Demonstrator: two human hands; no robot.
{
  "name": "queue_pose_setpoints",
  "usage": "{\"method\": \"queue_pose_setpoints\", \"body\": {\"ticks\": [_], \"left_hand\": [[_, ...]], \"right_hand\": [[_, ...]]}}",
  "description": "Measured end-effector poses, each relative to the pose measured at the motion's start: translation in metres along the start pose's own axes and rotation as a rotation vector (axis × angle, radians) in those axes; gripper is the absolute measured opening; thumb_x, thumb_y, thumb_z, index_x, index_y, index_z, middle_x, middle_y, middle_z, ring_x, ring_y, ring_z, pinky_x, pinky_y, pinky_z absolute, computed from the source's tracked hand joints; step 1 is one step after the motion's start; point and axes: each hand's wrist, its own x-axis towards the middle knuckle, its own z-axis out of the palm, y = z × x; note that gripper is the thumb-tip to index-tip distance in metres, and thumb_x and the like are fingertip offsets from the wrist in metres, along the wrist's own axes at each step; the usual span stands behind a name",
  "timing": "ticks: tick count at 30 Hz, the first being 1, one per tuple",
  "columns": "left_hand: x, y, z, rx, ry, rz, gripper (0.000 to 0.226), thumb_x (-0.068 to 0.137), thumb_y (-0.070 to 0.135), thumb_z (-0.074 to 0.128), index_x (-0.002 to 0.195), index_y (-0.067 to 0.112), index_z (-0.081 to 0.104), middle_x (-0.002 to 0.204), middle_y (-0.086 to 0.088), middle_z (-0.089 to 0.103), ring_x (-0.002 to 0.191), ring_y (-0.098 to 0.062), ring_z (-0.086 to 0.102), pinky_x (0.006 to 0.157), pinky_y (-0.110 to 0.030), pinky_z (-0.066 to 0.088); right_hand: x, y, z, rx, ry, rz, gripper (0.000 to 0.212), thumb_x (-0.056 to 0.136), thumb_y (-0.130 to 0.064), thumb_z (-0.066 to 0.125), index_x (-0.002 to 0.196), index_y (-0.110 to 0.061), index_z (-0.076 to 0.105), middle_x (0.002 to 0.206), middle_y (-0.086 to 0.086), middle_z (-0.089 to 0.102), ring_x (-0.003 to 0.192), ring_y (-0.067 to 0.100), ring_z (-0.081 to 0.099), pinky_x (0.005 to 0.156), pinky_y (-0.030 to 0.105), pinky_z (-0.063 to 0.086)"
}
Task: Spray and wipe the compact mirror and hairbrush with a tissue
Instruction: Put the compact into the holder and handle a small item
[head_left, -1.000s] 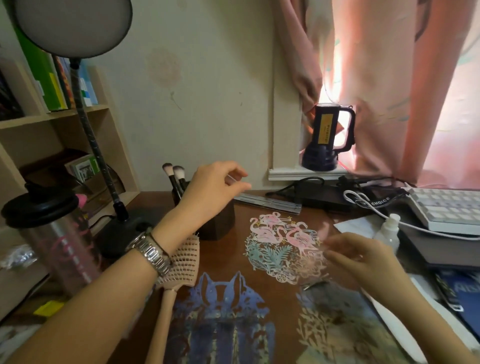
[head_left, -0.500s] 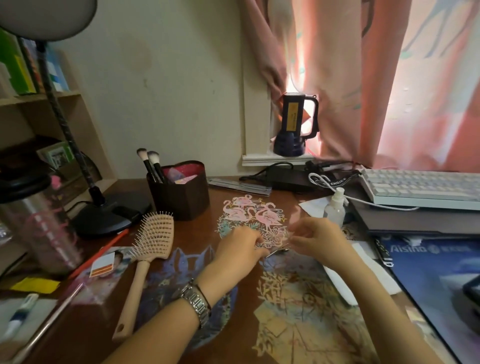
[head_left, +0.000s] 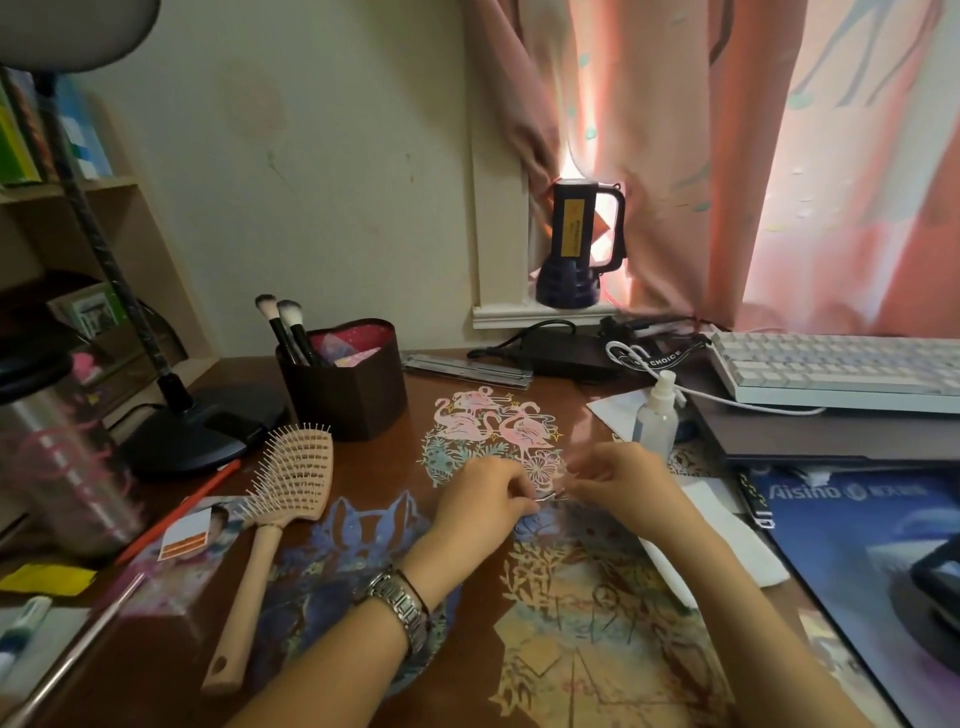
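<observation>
A beige vented hairbrush (head_left: 293, 475) lies bristles-up on the brown desk (head_left: 395, 452), left of my hands. A small clear spray bottle (head_left: 656, 415) stands just behind my right hand. A white tissue (head_left: 727, 545) lies flat to the right of my right forearm. My left hand (head_left: 480, 506) and my right hand (head_left: 626, 488) meet at the desk's middle. Both pinch a small thin shiny object (head_left: 550, 497) between their fingertips. It is blurred, and I cannot tell whether it is the compact mirror.
A brown heart-shaped holder (head_left: 345, 387) with makeup brushes stands behind the hairbrush, beside a black lamp base (head_left: 200, 431). A clear tumbler (head_left: 62, 467) is at the far left. A white keyboard (head_left: 841, 369) and a blue mat (head_left: 862, 551) fill the right side.
My left hand came down from near the brush holder to the desk's middle and joined my right hand on the small object. The view swung right and down.
</observation>
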Motion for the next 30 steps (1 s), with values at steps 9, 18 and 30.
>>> {"method": "queue_pose_setpoints", "body": {"ticks": [9, 18, 30], "left_hand": [[-0.002, -0.004, -0.013, -0.235, 0.035, -0.086, 0.004, 0.076, 0.023, 0.075, 0.079, 0.020, 0.072, 0.077, -0.002, 0.070, 0.072, -0.011, 0.063, 0.058, -0.015, 0.041], [-0.016, -0.020, -0.033, -0.335, 0.142, -0.120, 0.008, 0.074, 0.027, 0.077, 0.078, 0.022, 0.073, 0.074, 0.001, 0.072, 0.070, -0.009, 0.067, 0.068, -0.022, 0.051], [-0.020, -0.054, -0.096, -0.293, 0.030, -0.157, 0.009, 0.077, 0.026, 0.075, 0.085, 0.026, 0.074, 0.086, 0.007, 0.072, 0.083, -0.003, 0.065, 0.079, -0.025, 0.053]], "right_hand": [[0.004, -0.005, 0.001, 0.132, -0.056, 0.012, 0.014, 0.078, -0.031, 0.071, 0.088, -0.022, 0.070, 0.084, -0.005, 0.069, 0.075, 0.008, 0.064, 0.066, 0.022, 0.053], [0.002, -0.034, 0.017, 0.474, -0.106, 0.012, 0.013, 0.078, -0.026, 0.071, 0.085, -0.015, 0.066, 0.075, 0.000, 0.065, 0.062, 0.008, 0.060, 0.057, 0.016, 0.051], [0.031, -0.083, 0.032, 0.374, -0.111, -0.231, 0.010, 0.073, -0.029, 0.075, 0.078, -0.022, 0.070, 0.080, 0.001, 0.070, 0.069, 0.016, 0.061, 0.063, 0.028, 0.051]]}}
